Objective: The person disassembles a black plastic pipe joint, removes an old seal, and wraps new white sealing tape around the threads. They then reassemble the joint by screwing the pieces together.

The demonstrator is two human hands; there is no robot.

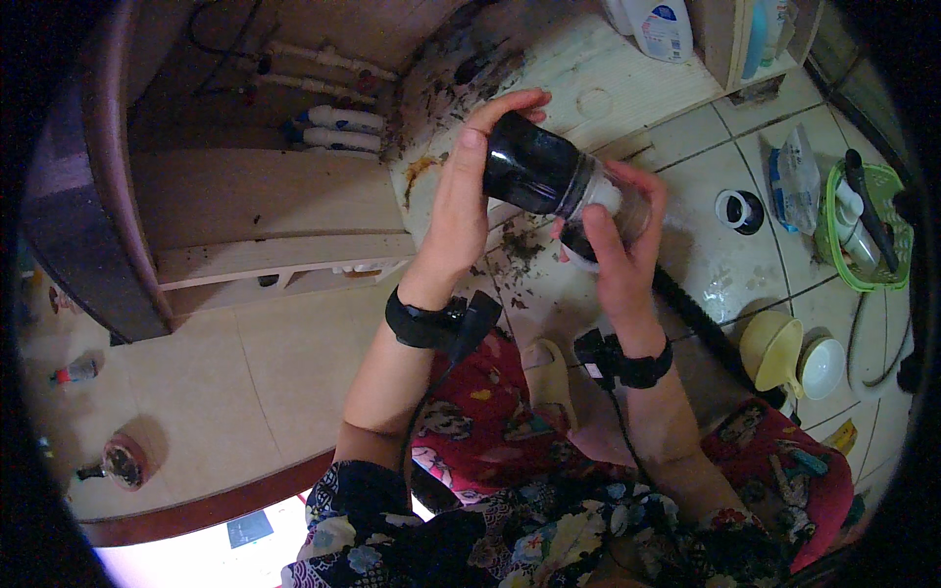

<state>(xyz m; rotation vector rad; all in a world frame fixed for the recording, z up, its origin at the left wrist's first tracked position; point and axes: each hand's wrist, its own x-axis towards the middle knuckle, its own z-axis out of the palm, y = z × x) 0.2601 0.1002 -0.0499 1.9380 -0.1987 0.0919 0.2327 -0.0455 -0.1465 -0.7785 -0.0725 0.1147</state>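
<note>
Both my hands hold up a glossy black cylinder (529,162) with a clear cup-shaped end (632,211); its exact kind I cannot make out. My left hand (459,196) is closed round the black end, palm against its left side. Around the clear end, my right hand (622,250) has its thumb across the near side and its fingers behind. Something white shows inside the clear part. Black bands with cables sit on both my wrists. Below the cylinder, dark debris (524,255) lies scattered on the tiles.
An open cabinet (284,196) with white pipes and a stained floor stands ahead left. To the right are a ring-shaped black-and-white part (740,211), a green basket (863,279) of utensils, a yellow dipper (769,348), a white bowl (823,367) and a black ribbed hose (701,318).
</note>
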